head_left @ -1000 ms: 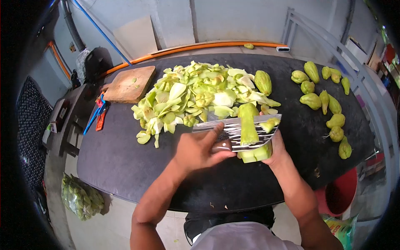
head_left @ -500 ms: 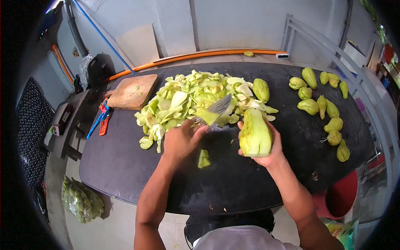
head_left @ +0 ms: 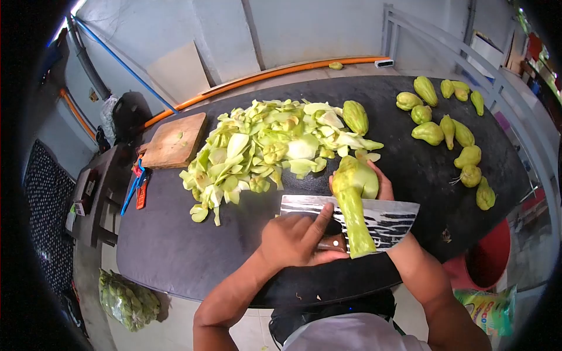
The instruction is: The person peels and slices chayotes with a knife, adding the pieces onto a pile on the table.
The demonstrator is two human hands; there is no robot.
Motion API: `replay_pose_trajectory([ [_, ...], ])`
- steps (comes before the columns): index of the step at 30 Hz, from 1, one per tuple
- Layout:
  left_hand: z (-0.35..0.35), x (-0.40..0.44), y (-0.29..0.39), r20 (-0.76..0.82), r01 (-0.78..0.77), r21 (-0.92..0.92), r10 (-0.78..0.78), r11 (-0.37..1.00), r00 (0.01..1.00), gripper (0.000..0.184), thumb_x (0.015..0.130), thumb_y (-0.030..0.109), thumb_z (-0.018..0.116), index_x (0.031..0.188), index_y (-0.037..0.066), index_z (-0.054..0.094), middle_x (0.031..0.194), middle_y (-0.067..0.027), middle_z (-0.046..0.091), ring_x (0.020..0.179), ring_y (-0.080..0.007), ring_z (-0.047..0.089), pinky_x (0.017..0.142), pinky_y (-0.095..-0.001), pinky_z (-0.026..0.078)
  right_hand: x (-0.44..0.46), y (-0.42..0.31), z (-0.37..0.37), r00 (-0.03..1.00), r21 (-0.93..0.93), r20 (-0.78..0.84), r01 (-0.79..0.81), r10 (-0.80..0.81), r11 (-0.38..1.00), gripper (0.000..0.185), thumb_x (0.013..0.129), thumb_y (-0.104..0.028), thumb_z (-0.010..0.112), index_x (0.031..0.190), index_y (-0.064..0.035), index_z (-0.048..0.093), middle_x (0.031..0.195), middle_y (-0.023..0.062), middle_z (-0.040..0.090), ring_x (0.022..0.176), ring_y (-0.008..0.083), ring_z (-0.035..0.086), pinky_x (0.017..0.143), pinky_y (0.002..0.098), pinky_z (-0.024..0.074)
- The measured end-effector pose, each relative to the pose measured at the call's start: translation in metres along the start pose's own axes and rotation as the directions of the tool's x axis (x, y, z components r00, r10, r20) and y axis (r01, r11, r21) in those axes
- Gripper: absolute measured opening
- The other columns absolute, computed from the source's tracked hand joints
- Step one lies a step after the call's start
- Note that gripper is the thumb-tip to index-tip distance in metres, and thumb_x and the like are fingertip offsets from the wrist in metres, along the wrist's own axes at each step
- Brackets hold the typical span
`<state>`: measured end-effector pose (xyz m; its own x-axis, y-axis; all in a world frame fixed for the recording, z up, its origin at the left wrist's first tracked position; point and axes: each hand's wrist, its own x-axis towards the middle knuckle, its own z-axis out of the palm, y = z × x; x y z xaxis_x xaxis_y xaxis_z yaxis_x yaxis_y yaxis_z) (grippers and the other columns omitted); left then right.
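My left hand is wrapped round the brown handle of a broad cleaver, its index finger laid along the blade. In my right hand is a partly peeled chayote, mostly behind the blade. A long strip of green peel hangs from the chayote down across the cleaver's face. The blade hides much of my right palm. Just beyond my hands lies a wide heap of pale green peelings, with an unpeeled chayote at its right edge.
Several whole chayotes are spread along the dark table's right side. A wooden chopping board and blue-and-red-handled tools lie at the left. Below stand a red bucket and a clear bag of chayotes.
My left hand has brought the cleaver rightward and down onto the chayote, and a long peel strip now hangs over the blade. A loose piece of peel has left the blade.
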<state>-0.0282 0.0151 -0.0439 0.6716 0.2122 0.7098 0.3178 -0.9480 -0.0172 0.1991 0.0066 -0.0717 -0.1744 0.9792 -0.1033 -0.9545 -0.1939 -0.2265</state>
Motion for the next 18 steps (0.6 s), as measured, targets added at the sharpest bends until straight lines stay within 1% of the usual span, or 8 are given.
replay_pose_trajectory([
  [2, 0.003, 0.0, 0.002, -0.016, -0.013, 0.031, 0.013, 0.999, 1.0, 0.092, 0.074, 0.069, 0.077, 0.13, -0.003, 0.065, 0.058, 0.0019, 0.045, 0.046, -0.0132, 0.053, 0.045, -0.029, 0.046, -0.01, 0.003, 0.016, 1.0, 0.029, -0.013, -0.009, 0.009, 1.0, 0.048, 0.101, -0.042, 0.057, 0.121, 0.0021, 0.062, 0.113, 0.0232, 0.068, 0.111, 0.0372, 0.064, 0.102, 0.0469, 0.0523],
  [8, 0.002, 0.002, -0.003, -0.003, 0.006, 0.042, -0.006, 0.999, 1.0, 0.093, 0.073, 0.068, 0.078, 0.131, -0.004, 0.064, 0.06, 0.0003, 0.051, 0.047, -0.0147, 0.055, 0.045, -0.0301, 0.046, -0.003, -0.002, 0.001, 0.993, 0.006, 0.107, -0.061, 0.06, 0.998, 0.05, 0.102, -0.043, 0.054, 0.124, 0.0008, 0.063, 0.116, 0.0229, 0.068, 0.114, 0.0359, 0.064, 0.105, 0.0473, 0.0498],
  [9, 0.002, 0.0, -0.012, -0.027, 0.048, 0.013, -0.048, 0.999, 0.998, 0.094, 0.072, 0.066, 0.08, 0.133, -0.004, 0.062, 0.061, -0.0011, 0.054, 0.048, -0.0159, 0.057, 0.045, -0.0306, 0.047, 0.003, -0.001, -0.016, 0.993, -0.06, 0.113, -0.012, 0.019, 0.998, 0.056, 0.103, -0.051, 0.044, 0.132, -0.0061, 0.06, 0.125, 0.0178, 0.067, 0.118, 0.0294, 0.065, 0.106, 0.0479, 0.0502],
  [10, -0.004, -0.006, -0.02, 0.055, 0.111, 0.025, -0.112, 0.993, 0.992, 0.095, 0.07, 0.062, 0.084, 0.133, -0.005, 0.061, 0.07, -0.0044, 0.065, 0.057, -0.021, 0.065, 0.056, -0.0313, 0.054, 0.002, 0.001, -0.01, 0.998, -0.028, 0.069, 0.005, -0.003, 1.0, 0.055, 0.103, -0.05, 0.043, 0.134, -0.0067, 0.059, 0.127, 0.0169, 0.067, 0.12, 0.0294, 0.064, 0.107, 0.0481, 0.049],
  [12, -0.002, -0.015, -0.034, 0.031, 0.25, -0.001, -0.25, 0.968, 0.968, 0.094, 0.07, 0.059, 0.085, 0.134, -0.005, 0.061, 0.071, -0.0059, 0.066, 0.059, -0.0238, 0.067, 0.058, -0.0335, 0.055, 0.0, 0.004, 0.005, 0.999, 0.039, -0.014, 0.045, -0.045, 0.998, 0.054, 0.104, -0.048, 0.042, 0.137, -0.0079, 0.058, 0.131, 0.015, 0.065, 0.123, 0.0294, 0.062, 0.109, 0.0485, 0.0466],
  [13, -0.001, -0.017, -0.038, 0.016, 0.232, -0.006, -0.232, 0.973, 0.973, 0.094, 0.071, 0.06, 0.083, 0.135, -0.005, 0.06, 0.07, -0.0064, 0.065, 0.058, -0.0238, 0.067, 0.056, -0.0341, 0.055, -0.002, 0.0, 0.002, 0.985, 0.032, 0.163, -0.054, 0.048, 0.998, 0.054, 0.103, -0.047, 0.043, 0.137, -0.0083, 0.058, 0.131, 0.0149, 0.066, 0.123, 0.0305, 0.062, 0.108, 0.0489, 0.0473],
  [17, -0.012, -0.008, -0.017, 0.109, 0.21, -0.089, -0.201, 0.974, 0.974, 0.094, 0.073, 0.063, 0.082, 0.136, -0.002, 0.059, 0.072, -0.0074, 0.068, 0.062, -0.0237, 0.071, 0.057, -0.034, 0.057, 0.003, 0.005, -0.008, 0.991, -0.011, 0.133, -0.014, 0.015, 1.0, 0.054, 0.102, -0.048, 0.047, 0.135, -0.0066, 0.058, 0.129, 0.0164, 0.066, 0.118, 0.031, 0.065, 0.104, 0.0489, 0.051],
  [18, -0.009, -0.007, -0.013, 0.091, 0.167, -0.101, -0.158, 0.981, 0.983, 0.095, 0.073, 0.064, 0.081, 0.137, -0.002, 0.059, 0.072, -0.0069, 0.067, 0.062, -0.0235, 0.071, 0.057, -0.0344, 0.057, 0.001, 0.001, -0.001, 0.995, 0.04, 0.082, -0.053, 0.049, 0.998, 0.05, 0.104, -0.045, 0.046, 0.127, -0.0039, 0.063, 0.119, 0.0183, 0.07, 0.106, 0.0352, 0.069, 0.099, 0.0519, 0.0542],
])
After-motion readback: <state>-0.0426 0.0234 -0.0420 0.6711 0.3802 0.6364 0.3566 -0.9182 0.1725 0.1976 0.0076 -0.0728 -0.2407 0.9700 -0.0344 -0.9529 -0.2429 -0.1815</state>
